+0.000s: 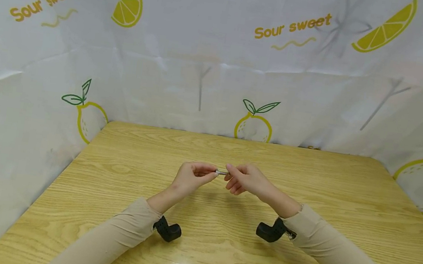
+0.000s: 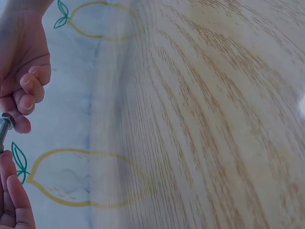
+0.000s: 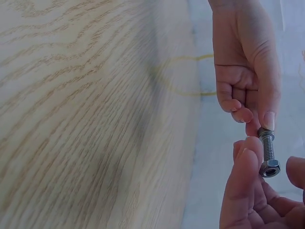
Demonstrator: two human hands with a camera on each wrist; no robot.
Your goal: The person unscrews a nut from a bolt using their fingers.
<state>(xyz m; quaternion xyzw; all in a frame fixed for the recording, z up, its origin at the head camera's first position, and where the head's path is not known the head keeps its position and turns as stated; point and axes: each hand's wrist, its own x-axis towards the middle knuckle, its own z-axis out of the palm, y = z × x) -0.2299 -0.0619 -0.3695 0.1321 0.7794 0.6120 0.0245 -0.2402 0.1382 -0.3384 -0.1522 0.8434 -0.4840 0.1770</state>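
Observation:
A small metal bolt [image 1: 222,173] is held level above the table between the two hands. My left hand [image 1: 188,178] pinches one end of it between thumb and fingers; that end is mostly covered. At the other end sits a hex nut [image 3: 270,169], with bare thread showing between it and the left fingertips. My right hand [image 1: 251,182] is at the nut end. In the right wrist view its fingers [image 3: 245,174] lie beside the nut, while the thumb [image 3: 296,171] stands apart from it. The left wrist view shows only part of the bolt [image 2: 4,129] at the frame's edge.
Beneath the hands is a wood-grain table [image 1: 133,139]. Behind it hangs a white curtain [image 1: 195,17] with lemon prints, meeting the table's far and side edges. Black wrist mounts [image 1: 168,230] stick out below both sleeves.

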